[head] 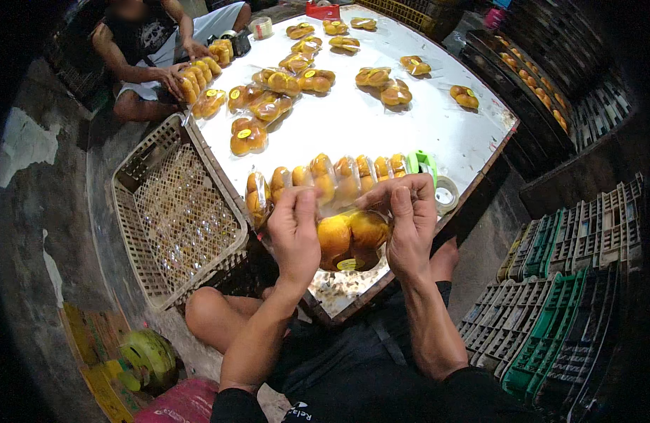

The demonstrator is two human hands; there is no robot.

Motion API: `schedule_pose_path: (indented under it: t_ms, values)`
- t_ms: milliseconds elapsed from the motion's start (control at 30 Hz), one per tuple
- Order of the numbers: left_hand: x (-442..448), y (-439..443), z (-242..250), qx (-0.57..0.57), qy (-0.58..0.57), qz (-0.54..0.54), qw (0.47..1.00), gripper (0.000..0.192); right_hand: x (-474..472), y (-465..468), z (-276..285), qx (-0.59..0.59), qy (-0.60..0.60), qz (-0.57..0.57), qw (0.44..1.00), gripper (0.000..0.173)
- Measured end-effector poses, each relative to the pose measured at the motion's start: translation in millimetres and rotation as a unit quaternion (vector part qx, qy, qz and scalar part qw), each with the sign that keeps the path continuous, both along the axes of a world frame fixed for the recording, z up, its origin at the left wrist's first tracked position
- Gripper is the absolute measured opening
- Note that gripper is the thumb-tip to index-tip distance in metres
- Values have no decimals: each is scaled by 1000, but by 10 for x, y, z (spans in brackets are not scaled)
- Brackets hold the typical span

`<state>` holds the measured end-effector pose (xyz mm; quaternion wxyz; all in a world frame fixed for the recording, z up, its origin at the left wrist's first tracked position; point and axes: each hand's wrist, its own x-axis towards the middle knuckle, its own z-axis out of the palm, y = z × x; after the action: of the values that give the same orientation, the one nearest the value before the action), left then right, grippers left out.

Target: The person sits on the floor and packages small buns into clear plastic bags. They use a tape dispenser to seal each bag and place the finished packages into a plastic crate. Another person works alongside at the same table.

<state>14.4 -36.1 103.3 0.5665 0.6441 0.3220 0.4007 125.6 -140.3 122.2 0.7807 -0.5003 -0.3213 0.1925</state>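
Between my two hands hangs a clear plastic bag of bread rolls (352, 238) with a yellow label low on it. My left hand (297, 232) pinches the bag's upper left edge between thumb and fingers, and my right hand (412, 222) pinches the upper right edge. Just beyond them, a row of bagged rolls (325, 174) stands on edge along the near side of the white table (325, 127). A green tape dispenser (423, 163) and a roll of clear tape (446, 194) are close to my right hand.
Labelled bagged rolls (249, 136) lie across the table. A co-worker's hands (174, 79) hold more rolls at the far left. A plastic crate (179, 211) adjoins the table's left edge; stacked crates (536, 317) are at right. A red tape dispenser (322, 10) sits at the far edge.
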Motion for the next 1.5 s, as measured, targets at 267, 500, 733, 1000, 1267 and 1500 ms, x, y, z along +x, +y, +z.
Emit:
schedule_pose_path:
  t_ms: [267, 500, 733, 1000, 1267, 1500]
  values:
    - [21, -184, 142, 150, -115, 81, 979, 29, -102, 44, 72, -5, -58, 53, 997, 24]
    - [-150, -184, -23, -138, -95, 12, 986, 28, -310, 90, -143, -151, -498, -143, 842, 47]
    - [-265, -27, -137, 117, -76, -26, 990, 17, -201, -2, -117, -215, -328, 61, 918, 29]
    - [-279, -86, -47, -137, -127, -97, 978, 43, -135, -47, -24, -247, -418, 11, 874, 26]
    - [-311, 7, 44, 285, 90, 54, 953, 17, -103, 118, -111, -145, -183, 29, 972, 14]
    - [-30, -98, -231, -172, -174, 19, 970, 13, -456, 158, -280, -39, 101, -42, 993, 29]
